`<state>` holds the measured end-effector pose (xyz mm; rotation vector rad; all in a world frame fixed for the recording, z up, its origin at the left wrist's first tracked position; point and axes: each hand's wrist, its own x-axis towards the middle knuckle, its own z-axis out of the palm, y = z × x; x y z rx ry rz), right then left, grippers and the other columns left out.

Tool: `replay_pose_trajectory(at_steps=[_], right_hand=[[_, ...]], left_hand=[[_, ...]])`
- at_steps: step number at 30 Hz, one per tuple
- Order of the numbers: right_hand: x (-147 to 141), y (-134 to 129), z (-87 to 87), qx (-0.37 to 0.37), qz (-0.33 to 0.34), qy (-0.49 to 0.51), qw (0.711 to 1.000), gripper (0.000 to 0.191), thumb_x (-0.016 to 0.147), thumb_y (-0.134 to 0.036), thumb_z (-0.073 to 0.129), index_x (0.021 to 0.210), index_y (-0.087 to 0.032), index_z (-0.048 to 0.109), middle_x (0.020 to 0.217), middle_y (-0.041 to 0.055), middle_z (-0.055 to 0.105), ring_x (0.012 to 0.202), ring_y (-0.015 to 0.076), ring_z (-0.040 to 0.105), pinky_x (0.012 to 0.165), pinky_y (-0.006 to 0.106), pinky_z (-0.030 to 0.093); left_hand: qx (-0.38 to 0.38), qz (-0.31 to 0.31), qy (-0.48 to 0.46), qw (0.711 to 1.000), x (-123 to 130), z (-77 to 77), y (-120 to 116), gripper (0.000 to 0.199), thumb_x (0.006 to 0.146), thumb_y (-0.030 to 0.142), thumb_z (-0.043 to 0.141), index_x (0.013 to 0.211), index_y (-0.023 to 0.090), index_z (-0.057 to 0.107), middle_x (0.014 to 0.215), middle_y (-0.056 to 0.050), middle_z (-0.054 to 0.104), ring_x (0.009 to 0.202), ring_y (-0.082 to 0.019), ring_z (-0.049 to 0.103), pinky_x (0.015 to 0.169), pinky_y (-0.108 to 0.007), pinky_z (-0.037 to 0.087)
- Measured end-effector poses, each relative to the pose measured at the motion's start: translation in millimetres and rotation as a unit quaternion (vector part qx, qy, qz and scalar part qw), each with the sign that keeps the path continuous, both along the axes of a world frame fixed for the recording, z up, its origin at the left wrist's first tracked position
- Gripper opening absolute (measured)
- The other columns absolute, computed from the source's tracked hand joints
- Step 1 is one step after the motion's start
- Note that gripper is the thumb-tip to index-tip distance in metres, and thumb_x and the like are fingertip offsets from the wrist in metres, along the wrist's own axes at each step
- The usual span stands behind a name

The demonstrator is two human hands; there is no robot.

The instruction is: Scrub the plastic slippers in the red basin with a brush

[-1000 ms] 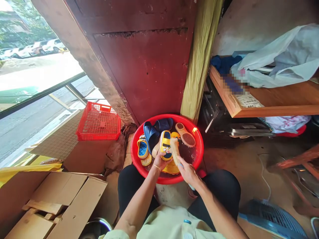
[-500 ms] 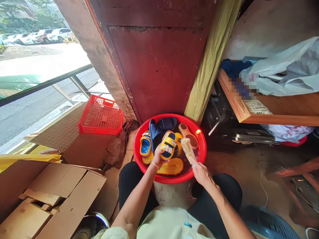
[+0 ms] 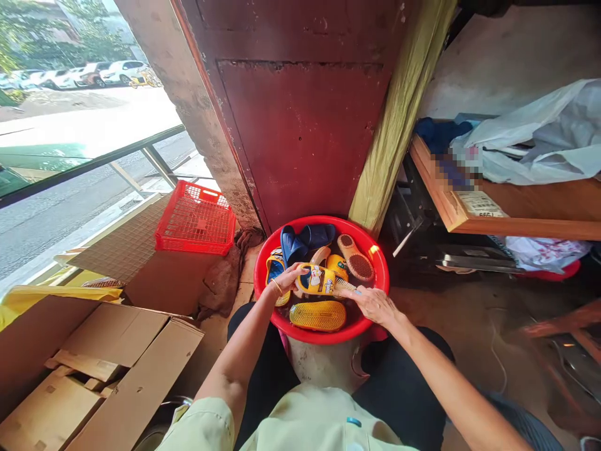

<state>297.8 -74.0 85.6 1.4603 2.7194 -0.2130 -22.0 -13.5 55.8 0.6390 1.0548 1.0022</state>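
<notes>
The left grip (image 3: 287,279) is clasped around a yellow cartoon slipper (image 3: 318,280), thumb on top of the strap, holding it sideways over the middle of a red basin (image 3: 383,285). The right grip (image 3: 378,307) is closed on the handle of a scrubbing brush (image 3: 345,288), whose head meets the slipper's right end (whether the bristles reach inside it, I cannot tell). A thin yellow bracelet (image 3: 277,287) circles the left wrist.

More footwear lies in the basin, in dark water. A yellow-soled slipper (image 3: 318,316) rests sole up at the near side, just below the held one. Two navy slippers (image 3: 300,242) sit together at the far side; a tan shoe (image 3: 355,258) lies sole up on the right, beside another yellow slipper (image 3: 337,267). A yellow-and-blue slipper (image 3: 275,268) is by the left wall, partly hidden by the left forearm.

The basin stands between the person's knees, in front of a maroon door (image 3: 300,144). Left of it, a red plastic crate (image 3: 197,219) rests on cardboard; to the right, a wooden desk (image 3: 539,203) bears a white plastic bag (image 3: 539,138).
</notes>
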Motion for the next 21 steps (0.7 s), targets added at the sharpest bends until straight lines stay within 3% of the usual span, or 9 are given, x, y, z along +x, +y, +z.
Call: replay_pose_trajectory(at_steps=[5,9,12,17,19,21], right_hand=[[-54,-1,-11.4,-0.031,-0.050,0.066,0.996,0.058,0.099,-0.023,0.038,0.154,-0.040,0.038,0.111,0.0073,0.069,0.092,0.0190,0.068,0.079,0.025,0.051],[-88,-8,-20.1,-0.032,-0.077,0.060,0.995,0.062,0.098,-0.019,0.037,0.158,-0.034,0.033,0.110,0.0117,0.068,0.084,0.0186,0.069,0.076,0.026,0.052],[-82,-13,-23.2,-0.042,-0.091,0.060,0.993,0.061,0.097,-0.017,0.038,0.157,-0.032,0.035,0.110,0.0140,0.067,0.080,0.0186,0.069,0.073,0.027,0.052],[-33,-22,-22.0,-0.041,-0.065,0.030,0.997,0.055,0.097,-0.017,0.039,0.148,-0.032,0.051,0.108,0.0125,0.068,0.079,0.0182,0.068,0.072,0.026,0.050],[-34,-21,-18.9,-0.040,-0.052,0.037,0.997,0.055,0.097,-0.019,0.040,0.149,-0.033,0.049,0.108,0.0109,0.067,0.079,0.0182,0.068,0.071,0.026,0.050],[-53,-14,-15.6,-0.033,-0.066,0.065,0.995,0.054,0.097,-0.020,0.040,0.149,-0.031,0.049,0.110,0.0112,0.067,0.080,0.0182,0.068,0.072,0.026,0.050]], left_hand=[[0.034,0.104,-0.030,0.994,32,-10.8,-10,0.048,0.078,0.050,0.076,0.115,0.020,0.069,0.108,-0.009,0.073,0.094,-0.022,0.069,0.078,-0.029,0.055],[-0.006,0.145,-0.051,0.988,39,-9.9,-8,0.052,0.082,0.057,0.069,0.123,0.024,0.065,0.122,-0.011,0.070,0.111,-0.030,0.065,0.085,-0.041,0.056],[-0.017,0.168,-0.055,0.984,31,-4.5,-3,0.052,0.086,0.058,0.064,0.125,0.023,0.063,0.127,-0.011,0.067,0.115,-0.031,0.064,0.087,-0.043,0.056],[0.020,0.188,-0.076,0.979,12,7.7,3,0.050,0.089,0.054,0.063,0.127,0.021,0.061,0.131,-0.013,0.066,0.118,-0.029,0.063,0.092,-0.043,0.055],[0.002,0.158,-0.069,0.985,17,8.7,0,0.051,0.088,0.054,0.064,0.128,0.022,0.061,0.131,-0.013,0.066,0.119,-0.031,0.062,0.093,-0.044,0.055],[-0.025,0.123,-0.065,0.990,30,6.1,-6,0.054,0.088,0.057,0.062,0.130,0.023,0.061,0.131,-0.014,0.065,0.119,-0.032,0.062,0.092,-0.045,0.055]])
